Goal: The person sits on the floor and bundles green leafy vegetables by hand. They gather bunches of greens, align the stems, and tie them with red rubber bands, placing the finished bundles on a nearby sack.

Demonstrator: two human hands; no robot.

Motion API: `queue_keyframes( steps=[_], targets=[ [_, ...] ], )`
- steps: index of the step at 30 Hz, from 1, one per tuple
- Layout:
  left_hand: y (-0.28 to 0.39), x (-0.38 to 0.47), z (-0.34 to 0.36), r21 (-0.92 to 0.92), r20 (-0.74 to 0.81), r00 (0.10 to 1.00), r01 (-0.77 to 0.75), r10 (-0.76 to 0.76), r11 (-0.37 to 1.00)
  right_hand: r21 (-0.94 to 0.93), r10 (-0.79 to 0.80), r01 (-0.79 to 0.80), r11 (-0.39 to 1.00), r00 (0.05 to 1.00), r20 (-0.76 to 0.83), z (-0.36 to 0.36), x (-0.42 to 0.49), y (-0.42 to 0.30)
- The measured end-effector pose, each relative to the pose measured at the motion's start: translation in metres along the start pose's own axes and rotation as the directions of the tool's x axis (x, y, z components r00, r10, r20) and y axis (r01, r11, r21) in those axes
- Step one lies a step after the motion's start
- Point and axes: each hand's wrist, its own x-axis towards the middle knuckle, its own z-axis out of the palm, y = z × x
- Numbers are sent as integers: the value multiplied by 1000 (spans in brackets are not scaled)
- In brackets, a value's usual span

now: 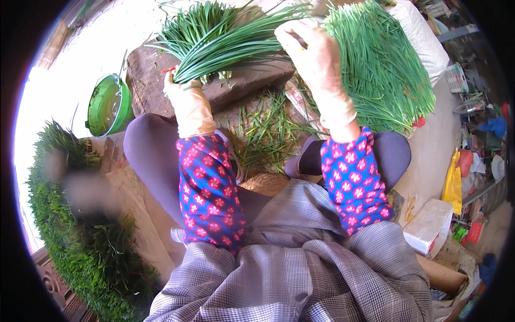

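Note:
A loose bunch of long green chives [233, 50] fans out to the upper right from my gloved left hand [190, 102], which grips it by the stem ends. A thin red tie [169, 69] sticks out beside that thumb. My gloved right hand [316, 68] is raised by the leaf tips, its fingers curled; whether anything is pinched in them is hidden. Just right of it rises a large heap of chives [382, 72]. Behind the held bunch, more cut chives [197, 24] rest on a block covered in brown cloth [249, 86].
Green trimmings [269, 133] litter the floor between my feet. A green bucket [108, 105] with liquid stands at left, above a long row of bundled greens [80, 241]. At right are a white sack [420, 40], a white box [428, 227] and a yellow bag [452, 183].

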Motion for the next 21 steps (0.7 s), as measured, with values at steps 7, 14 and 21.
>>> queue_keyframes(
  steps=[7,14,21],
  targets=[
    [-15,9,4,-325,14,1000,-13,19,946,-62,23,-5,998,959,284,6,-2,30],
    [-4,4,8,-304,36,999,48,-39,951,251,151,-250,935,922,355,8,1,37],
    [-31,18,3,-416,23,1000,10,-1,910,-8,121,-127,992,919,375,13,5,30]
  ],
)
